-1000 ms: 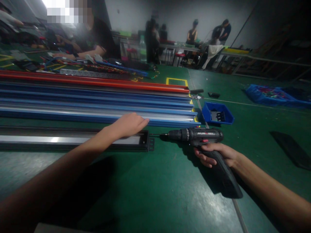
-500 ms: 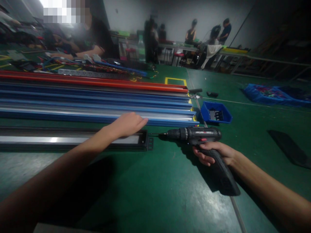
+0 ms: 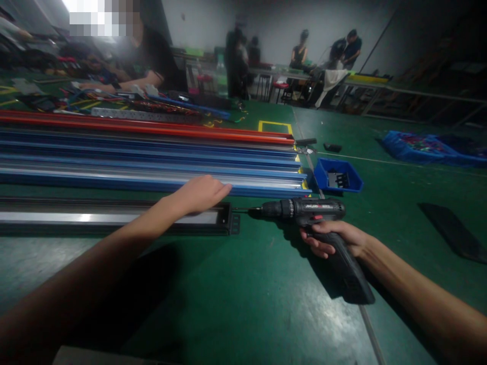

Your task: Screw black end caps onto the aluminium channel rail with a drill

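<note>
My right hand (image 3: pixel 335 238) is wrapped round the grip of a black cordless drill (image 3: pixel 319 209), index finger at the trigger. The drill lies level, its long thin bit pointing left and meeting the end of a long black metal profile (image 3: pixel 114 229). This profile has a pale strip along its inside and a small slotted black bracket (image 3: pixel 235 224) at its right end. Over the profile, close to that end, lies my left hand (image 3: pixel 200 194), closed on its far side with the thumb along the top. The left fingertips are hidden.
Beyond the black profile lie several long blue profiles (image 3: pixel 152 170) and an orange-red profile (image 3: pixel 152 125). Right of them stands a blue bin (image 3: pixel 355 181) with dark parts. A flat black piece (image 3: pixel 452 230) lies at far right. Across the green table, a person's arm (image 3: pixel 137 82) reaches over bundled wires.
Hardly anything differs. The drill and my right hand sit a few pixels further left and up; my left hand stays on the profile.
</note>
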A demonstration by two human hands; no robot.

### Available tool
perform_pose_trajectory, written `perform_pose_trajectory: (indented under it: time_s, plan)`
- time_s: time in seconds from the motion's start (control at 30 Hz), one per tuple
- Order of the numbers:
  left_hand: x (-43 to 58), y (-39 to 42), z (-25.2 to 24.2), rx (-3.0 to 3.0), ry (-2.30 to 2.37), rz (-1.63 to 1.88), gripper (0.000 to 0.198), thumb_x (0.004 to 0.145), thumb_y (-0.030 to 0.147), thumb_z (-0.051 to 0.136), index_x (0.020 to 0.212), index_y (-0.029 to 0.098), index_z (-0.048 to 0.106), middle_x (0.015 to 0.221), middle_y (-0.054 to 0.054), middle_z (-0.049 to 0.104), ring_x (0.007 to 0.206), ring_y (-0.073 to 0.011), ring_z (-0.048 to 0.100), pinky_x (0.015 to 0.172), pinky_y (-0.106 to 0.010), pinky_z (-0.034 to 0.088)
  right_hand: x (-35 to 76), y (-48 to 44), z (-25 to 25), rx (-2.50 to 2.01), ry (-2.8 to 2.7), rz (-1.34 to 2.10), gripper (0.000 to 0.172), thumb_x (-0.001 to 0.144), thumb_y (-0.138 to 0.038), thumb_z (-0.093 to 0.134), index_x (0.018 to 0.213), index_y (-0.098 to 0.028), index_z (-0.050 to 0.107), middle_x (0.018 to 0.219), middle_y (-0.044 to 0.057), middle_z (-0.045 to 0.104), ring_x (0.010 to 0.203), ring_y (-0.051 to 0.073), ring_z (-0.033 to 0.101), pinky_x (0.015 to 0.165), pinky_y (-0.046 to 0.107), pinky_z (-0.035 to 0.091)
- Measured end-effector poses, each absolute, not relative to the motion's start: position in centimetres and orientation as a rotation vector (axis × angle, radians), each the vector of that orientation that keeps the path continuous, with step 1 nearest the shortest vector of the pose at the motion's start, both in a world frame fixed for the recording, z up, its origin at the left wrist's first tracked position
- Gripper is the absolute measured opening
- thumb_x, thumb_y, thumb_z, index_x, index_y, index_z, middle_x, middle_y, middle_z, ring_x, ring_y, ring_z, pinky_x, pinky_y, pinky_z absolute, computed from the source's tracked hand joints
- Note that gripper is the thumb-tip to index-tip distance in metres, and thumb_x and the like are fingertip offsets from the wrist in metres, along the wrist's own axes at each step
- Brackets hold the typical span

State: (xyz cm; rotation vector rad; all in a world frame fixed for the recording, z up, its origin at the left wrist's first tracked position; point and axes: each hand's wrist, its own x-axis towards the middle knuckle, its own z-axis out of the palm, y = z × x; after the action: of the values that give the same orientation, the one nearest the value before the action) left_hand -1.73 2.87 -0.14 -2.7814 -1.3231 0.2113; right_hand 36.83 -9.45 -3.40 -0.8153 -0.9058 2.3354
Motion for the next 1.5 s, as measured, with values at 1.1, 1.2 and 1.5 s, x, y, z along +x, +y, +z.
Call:
perform_pose_trajectory:
  time_s: [1.1, 1.2, 1.5]
  plan:
    - [-1.5, 2.6, 0.5, -2.743, -1.235, 0.306, 0.062, 0.111, 0.042, 0.022, 0.115, 0.018, 0.079, 0.088, -0.014, 0.079, 0.082, -0.0291, 0.072, 0.066, -0.036, 0.041, 37.1, -9.4, -3.7, -0.773, -0.849, 2.370, 0.029, 0.096, -0.028, 0.075, 0.111, -0.003, 0.075, 0.085, 0.006, 0.068, 0.051, 0.004, 0.054, 0.062, 0.021, 0.058]
    - [-1.3, 2.3, 0.8, -2.740, -1.254, 0.312, 0.061, 0.111, 0.041, 0.023, 0.114, 0.018, 0.079, 0.090, -0.014, 0.079, 0.083, -0.0292, 0.072, 0.065, -0.036, 0.040, 37.3, -9.4, -3.8, -0.778, -0.844, 2.379, 0.029, 0.096, -0.028, 0.076, 0.110, -0.003, 0.076, 0.085, 0.006, 0.069, 0.051, 0.004, 0.055, 0.062, 0.021, 0.058]
    - [-1.6, 2.4, 0.7, -2.757, -1.277, 0.273, 0.063, 0.111, 0.044, 0.022, 0.110, 0.019, 0.080, 0.090, -0.014, 0.080, 0.081, -0.0279, 0.071, 0.068, -0.035, 0.042, 37.1, -9.3, -3.8, -0.761, -0.834, 2.382, 0.029, 0.097, -0.028, 0.075, 0.111, -0.002, 0.076, 0.085, 0.007, 0.070, 0.052, 0.004, 0.056, 0.061, 0.021, 0.057]
